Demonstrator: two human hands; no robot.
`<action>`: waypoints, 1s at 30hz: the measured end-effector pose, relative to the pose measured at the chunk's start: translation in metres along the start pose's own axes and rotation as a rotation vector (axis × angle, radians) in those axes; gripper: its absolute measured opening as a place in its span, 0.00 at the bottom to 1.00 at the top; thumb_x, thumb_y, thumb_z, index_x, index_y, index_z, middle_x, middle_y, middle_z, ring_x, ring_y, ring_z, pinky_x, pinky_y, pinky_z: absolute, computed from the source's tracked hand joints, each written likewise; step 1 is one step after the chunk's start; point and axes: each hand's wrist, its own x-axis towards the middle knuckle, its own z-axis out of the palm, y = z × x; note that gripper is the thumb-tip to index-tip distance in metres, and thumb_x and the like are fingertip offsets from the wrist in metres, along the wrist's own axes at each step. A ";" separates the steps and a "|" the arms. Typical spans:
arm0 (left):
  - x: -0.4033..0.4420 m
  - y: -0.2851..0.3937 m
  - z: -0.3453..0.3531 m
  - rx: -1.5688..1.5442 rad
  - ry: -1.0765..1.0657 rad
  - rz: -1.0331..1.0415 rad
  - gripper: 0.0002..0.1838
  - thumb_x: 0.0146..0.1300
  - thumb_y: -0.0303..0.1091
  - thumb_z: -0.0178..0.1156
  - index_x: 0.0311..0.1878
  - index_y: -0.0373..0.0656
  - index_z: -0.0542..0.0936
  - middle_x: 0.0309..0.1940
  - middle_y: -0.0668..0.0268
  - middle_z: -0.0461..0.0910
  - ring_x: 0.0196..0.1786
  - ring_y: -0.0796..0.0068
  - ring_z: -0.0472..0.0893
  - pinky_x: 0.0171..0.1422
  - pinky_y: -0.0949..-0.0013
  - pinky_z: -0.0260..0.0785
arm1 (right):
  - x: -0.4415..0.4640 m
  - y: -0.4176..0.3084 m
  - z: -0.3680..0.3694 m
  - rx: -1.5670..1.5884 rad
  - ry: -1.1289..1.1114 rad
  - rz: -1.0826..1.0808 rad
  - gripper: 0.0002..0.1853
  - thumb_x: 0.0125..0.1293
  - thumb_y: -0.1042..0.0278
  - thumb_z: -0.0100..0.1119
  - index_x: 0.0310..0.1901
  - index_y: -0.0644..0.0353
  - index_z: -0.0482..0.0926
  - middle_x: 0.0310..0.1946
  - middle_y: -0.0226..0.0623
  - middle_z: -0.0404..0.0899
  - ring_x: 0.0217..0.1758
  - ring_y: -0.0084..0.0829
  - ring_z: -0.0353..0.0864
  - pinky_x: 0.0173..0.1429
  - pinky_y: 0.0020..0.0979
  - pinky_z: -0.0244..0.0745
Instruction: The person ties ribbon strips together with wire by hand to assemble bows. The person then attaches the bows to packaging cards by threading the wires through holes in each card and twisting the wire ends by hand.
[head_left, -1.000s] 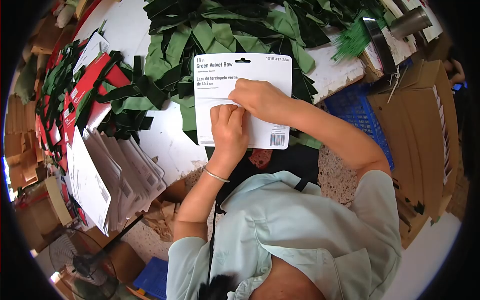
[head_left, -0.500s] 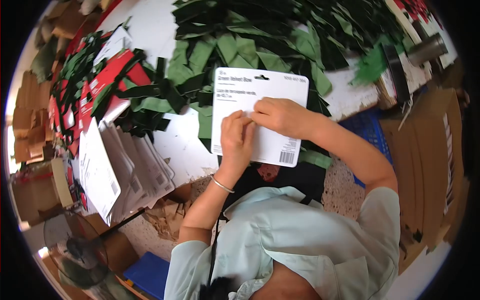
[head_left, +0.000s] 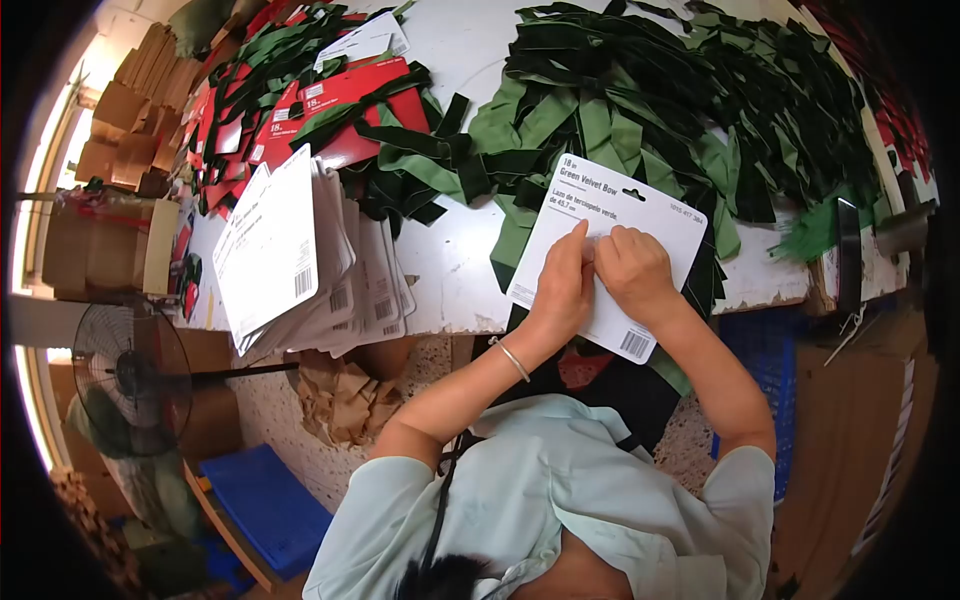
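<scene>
A white card (head_left: 650, 210) printed "Green Velvet Bow" lies tilted at the table's front edge, its printed side up. My left hand (head_left: 566, 280) and my right hand (head_left: 636, 272) meet at the middle of the card, fingers bent and closed. What the fingertips pinch is too small and hidden to name. Dark and light green velvet bows (head_left: 610, 110) are heaped just behind the card, and some green ribbon shows beneath it.
A stack of white cards (head_left: 275, 250) stands at the table's front left. Behind it are red cards (head_left: 350, 100) with green ribbons. A green bristle brush (head_left: 815, 232) is at the right edge. Below left stand a fan (head_left: 130, 375) and a blue lid (head_left: 265, 505).
The view has swung, so the table and stack show differently. The card is now tilted clockwise in view. Both hands remain together at its middle, fingers closed.
</scene>
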 end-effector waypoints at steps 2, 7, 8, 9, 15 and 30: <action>0.001 -0.003 0.000 0.011 -0.010 0.043 0.36 0.55 0.11 0.56 0.69 0.35 0.60 0.44 0.52 0.73 0.43 0.57 0.76 0.48 0.63 0.72 | 0.003 0.000 -0.001 0.029 0.003 0.027 0.06 0.50 0.75 0.58 0.26 0.57 0.69 0.24 0.34 0.67 0.27 0.35 0.73 0.30 0.35 0.70; 0.002 0.001 0.000 -0.049 0.009 -0.027 0.34 0.56 0.12 0.54 0.68 0.30 0.59 0.43 0.47 0.74 0.47 0.48 0.75 0.53 0.56 0.70 | 0.018 0.020 -0.025 0.245 -0.185 -0.049 0.13 0.54 0.72 0.64 0.43 0.55 0.80 0.31 0.31 0.73 0.35 0.34 0.75 0.36 0.34 0.72; 0.001 0.000 0.001 -0.044 0.020 -0.033 0.34 0.56 0.12 0.54 0.68 0.30 0.59 0.43 0.47 0.74 0.47 0.48 0.75 0.53 0.56 0.70 | 0.021 0.025 -0.028 0.250 -0.188 -0.061 0.13 0.54 0.72 0.64 0.43 0.55 0.80 0.31 0.31 0.73 0.35 0.34 0.75 0.36 0.34 0.72; 0.001 0.000 0.001 -0.052 0.012 -0.051 0.34 0.56 0.12 0.54 0.69 0.30 0.59 0.44 0.47 0.74 0.47 0.47 0.75 0.53 0.55 0.70 | 0.025 0.030 -0.029 0.313 -0.220 -0.089 0.13 0.54 0.72 0.64 0.43 0.55 0.80 0.32 0.31 0.74 0.36 0.34 0.75 0.37 0.35 0.72; 0.000 -0.003 0.003 -0.025 0.026 -0.018 0.39 0.54 0.12 0.55 0.71 0.36 0.57 0.40 0.52 0.73 0.39 0.58 0.76 0.47 0.62 0.72 | 0.045 0.047 -0.037 0.399 -0.403 -0.201 0.09 0.54 0.70 0.64 0.38 0.53 0.79 0.32 0.30 0.72 0.38 0.35 0.73 0.40 0.36 0.71; 0.000 -0.003 0.000 -0.058 0.005 -0.044 0.39 0.54 0.13 0.56 0.71 0.34 0.57 0.43 0.52 0.73 0.40 0.58 0.75 0.48 0.61 0.71 | 0.047 0.054 -0.031 0.398 -0.419 -0.350 0.11 0.51 0.67 0.68 0.30 0.58 0.73 0.30 0.33 0.70 0.37 0.36 0.70 0.40 0.36 0.70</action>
